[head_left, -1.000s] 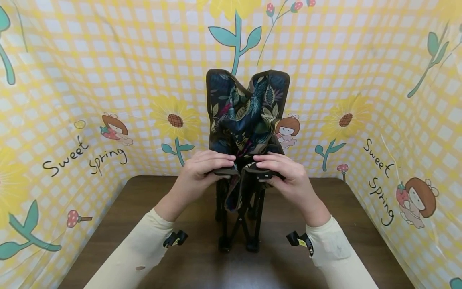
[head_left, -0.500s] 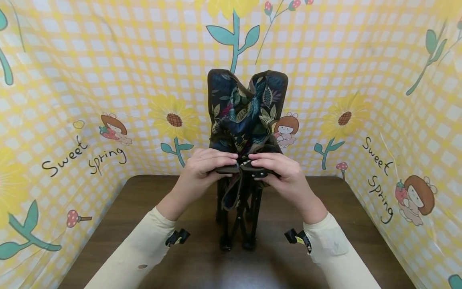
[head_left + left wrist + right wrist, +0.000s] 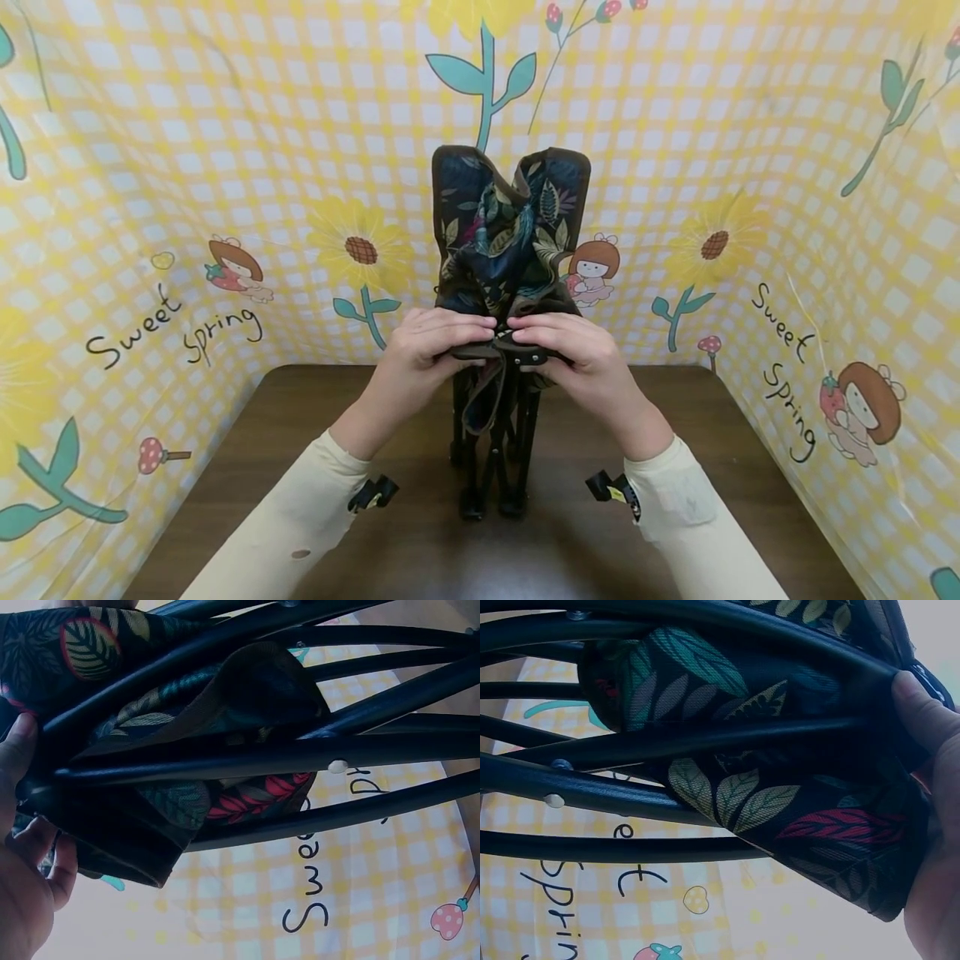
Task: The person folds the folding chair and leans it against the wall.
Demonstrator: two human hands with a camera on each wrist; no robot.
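A small folding chair (image 3: 502, 233) with dark leaf-print fabric and black tube legs stands upright on the table, partly folded. My left hand (image 3: 420, 358) grips the left front corner of its seat, thumb below and fingers over the top. On the opposite corner my right hand (image 3: 588, 358) holds the seat in the same way, and the fingertips of both hands nearly meet. Between them the seat fabric sags in a fold. In the left wrist view, crossed black tubes (image 3: 247, 765) run beneath the bunched cloth. The right wrist view shows leaf-print fabric (image 3: 742, 795) hanging among the tubes.
The brown wooden table (image 3: 300, 467) extends around the chair's feet. A yellow checked cloth (image 3: 300, 167) with flowers and lettering hangs close behind and along both sides. A small black camera sits at each wrist.
Both hands have come closer together, the right one moving left. The seat's front corners now meet and overlap, the chair's back has narrowed, and the front feet stand closer.
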